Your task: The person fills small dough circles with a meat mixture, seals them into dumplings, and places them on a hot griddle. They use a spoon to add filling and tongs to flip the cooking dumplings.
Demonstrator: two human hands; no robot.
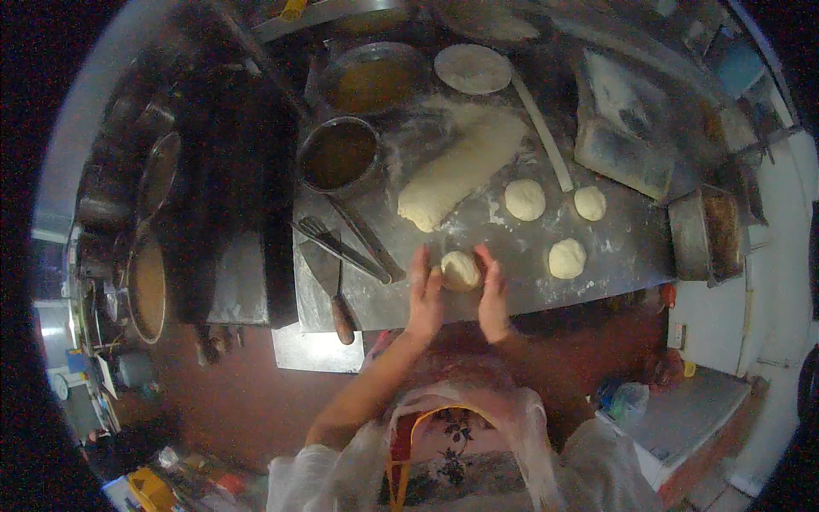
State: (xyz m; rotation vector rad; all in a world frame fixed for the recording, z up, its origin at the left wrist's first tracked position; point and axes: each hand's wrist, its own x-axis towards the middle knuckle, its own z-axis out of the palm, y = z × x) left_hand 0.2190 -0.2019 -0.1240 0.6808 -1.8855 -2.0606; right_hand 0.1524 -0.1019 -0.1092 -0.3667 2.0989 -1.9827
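Note:
A small ball of pale dough [460,269] sits on the floury metal table [614,240], right before me. My left hand [425,297] cups its left side, with the thumb close against the dough. From the other side, my right hand [492,291] curves around it with fingers pointing away from me. Both hands are slightly blurred. Beyond them lies a long thick slab of dough [464,168], its near end rough and cut. Several rounded pieces stand to the right: one dough ball [525,200] near the slab, another [590,203] farther right, and one [567,258] closer to me.
Left of my hands lie a wood-handled scraper [323,262], metal tongs [345,253] and a dark pan [340,153] with its handle towards me. At the back are a wide basin [374,77] and a white bowl [473,68]. A rolling pin [540,128] and metal containers [688,237] stand right.

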